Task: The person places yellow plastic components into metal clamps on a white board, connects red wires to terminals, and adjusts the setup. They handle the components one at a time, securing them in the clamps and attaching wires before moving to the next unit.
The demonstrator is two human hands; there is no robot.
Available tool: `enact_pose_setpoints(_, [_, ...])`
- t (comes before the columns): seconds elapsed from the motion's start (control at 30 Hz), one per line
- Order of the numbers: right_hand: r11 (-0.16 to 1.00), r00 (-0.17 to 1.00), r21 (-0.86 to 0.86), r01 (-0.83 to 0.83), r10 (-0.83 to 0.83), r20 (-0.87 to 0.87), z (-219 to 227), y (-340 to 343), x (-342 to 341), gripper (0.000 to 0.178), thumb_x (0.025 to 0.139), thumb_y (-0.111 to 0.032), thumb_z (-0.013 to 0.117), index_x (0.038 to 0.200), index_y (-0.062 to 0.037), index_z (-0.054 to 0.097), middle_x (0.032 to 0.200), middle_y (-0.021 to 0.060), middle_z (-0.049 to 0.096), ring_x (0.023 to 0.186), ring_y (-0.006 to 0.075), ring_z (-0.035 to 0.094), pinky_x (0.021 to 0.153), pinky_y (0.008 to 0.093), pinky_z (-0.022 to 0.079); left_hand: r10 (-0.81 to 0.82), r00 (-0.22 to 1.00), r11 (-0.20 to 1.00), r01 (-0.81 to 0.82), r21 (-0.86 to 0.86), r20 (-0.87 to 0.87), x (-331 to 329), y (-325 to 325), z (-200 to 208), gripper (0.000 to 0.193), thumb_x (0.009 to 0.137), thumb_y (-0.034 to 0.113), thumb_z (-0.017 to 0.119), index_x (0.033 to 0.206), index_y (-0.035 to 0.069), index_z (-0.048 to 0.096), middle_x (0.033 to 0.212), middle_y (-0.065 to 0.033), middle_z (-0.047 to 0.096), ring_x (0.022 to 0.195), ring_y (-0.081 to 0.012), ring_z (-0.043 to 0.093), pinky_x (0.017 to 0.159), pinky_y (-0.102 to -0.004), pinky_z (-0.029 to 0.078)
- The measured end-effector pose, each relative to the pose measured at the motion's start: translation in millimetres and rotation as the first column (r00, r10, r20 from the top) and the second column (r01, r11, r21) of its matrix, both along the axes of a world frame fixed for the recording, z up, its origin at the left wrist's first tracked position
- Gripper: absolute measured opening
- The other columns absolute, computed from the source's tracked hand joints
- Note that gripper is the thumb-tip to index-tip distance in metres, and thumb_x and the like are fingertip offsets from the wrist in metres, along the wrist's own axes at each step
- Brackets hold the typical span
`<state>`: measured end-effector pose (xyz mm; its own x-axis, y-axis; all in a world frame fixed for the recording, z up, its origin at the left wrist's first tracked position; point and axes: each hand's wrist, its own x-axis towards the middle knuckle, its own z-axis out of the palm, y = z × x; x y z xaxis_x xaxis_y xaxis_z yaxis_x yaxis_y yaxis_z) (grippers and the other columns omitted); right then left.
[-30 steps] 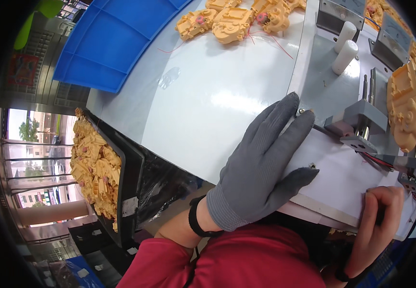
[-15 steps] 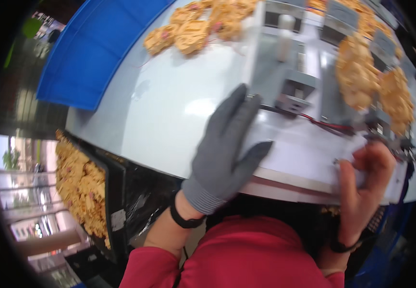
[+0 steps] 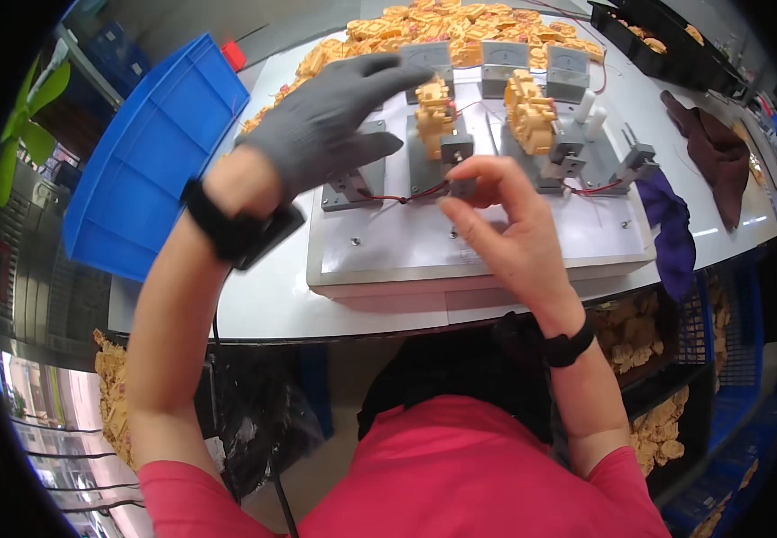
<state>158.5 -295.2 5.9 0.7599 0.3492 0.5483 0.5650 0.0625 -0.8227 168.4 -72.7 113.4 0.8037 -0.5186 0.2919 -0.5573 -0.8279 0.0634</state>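
My left hand [image 3: 317, 127], in a grey glove, hovers over the left end of a white test board [image 3: 388, 260]. Its fingers stretch toward a yellow moulded plastic part [image 3: 433, 117], with nothing visible in them. That part stands on a grey plate in front of a grey clamp block [image 3: 457, 151]. My bare right hand [image 3: 514, 224] is just below this block, thumb and forefinger apart and curved; contact with the block cannot be made out. A second yellow part [image 3: 529, 112] stands on the neighbouring station, behind another grey block [image 3: 568, 157].
Small panel meters [image 3: 507, 65] line the board's back, before a heap of yellow parts [image 3: 469, 27]. A blue bin [image 3: 151, 161] is at left. At right are white pegs [image 3: 586, 106], a purple cloth [image 3: 668, 229], a brown cloth [image 3: 716, 152] and a black tray [image 3: 667, 40].
The view has shifted, showing more of the board. My left hand has risen from the board's left edge to above the left station. My right hand is now at a middle clamp block.
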Motion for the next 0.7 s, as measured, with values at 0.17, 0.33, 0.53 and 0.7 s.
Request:
enact_pose_setpoints(0.17, [0.994,0.998,0.086,-0.062,0.063,-0.015,-0.2,0.3,-3.6,0.029,0.085,-0.015,0.073,0.109,-0.0032,0.061,0.100,0.0088,0.064,0.083,0.0164,0.062,0.077,0.0289,0.052,0.009,0.999,0.918,0.004,0.397,-0.031,43.2,-33.9,8.8,0.048,0.071,0.008,0.072,0.118,0.017,0.062,0.122,-0.0076,0.058,0.118,-0.0290,0.052,0.096,-0.0394,0.046])
enact_pose_setpoints(0.33, [0.995,0.998,0.076,-0.058,0.055,0.043,-0.5,-4.9,-2.1,0.029,0.085,-0.018,0.071,0.108,-0.0036,0.060,0.100,0.0110,0.063,0.084,0.0229,0.061,0.078,0.0337,0.050,-0.002,0.997,0.897,0.039,0.441,-0.083,52.3,-43.5,17.2,0.040,0.066,0.011,0.076,0.105,0.017,0.065,0.112,-0.0058,0.060,0.114,-0.0301,0.052,0.093,-0.0410,0.046])
enact_pose_setpoints(0.53, [0.991,0.995,0.116,-0.072,0.064,0.070,-3.1,-6.5,0.0,0.029,0.084,-0.016,0.071,0.108,-0.0043,0.060,0.098,0.0113,0.063,0.086,0.0244,0.061,0.081,0.0354,0.050,0.075,0.989,0.874,-0.005,0.486,-0.125,50.9,-54.8,29.0,0.042,0.066,0.013,0.078,0.105,0.015,0.063,0.115,-0.0107,0.057,0.115,-0.0339,0.051,0.096,-0.0391,0.045])
enact_pose_setpoints(0.7, [0.990,0.997,0.129,-0.050,0.043,0.060,-3.8,-1.9,0.2,0.027,0.084,-0.016,0.071,0.106,-0.0044,0.061,0.096,0.0111,0.063,0.083,0.0232,0.062,0.079,0.0343,0.051,-0.130,0.984,0.911,0.167,0.377,-0.123,56.5,-23.6,61.4,0.032,0.074,0.006,0.071,0.101,0.011,0.056,0.125,-0.0144,0.054,0.111,-0.0364,0.053,0.097,-0.0385,0.044])
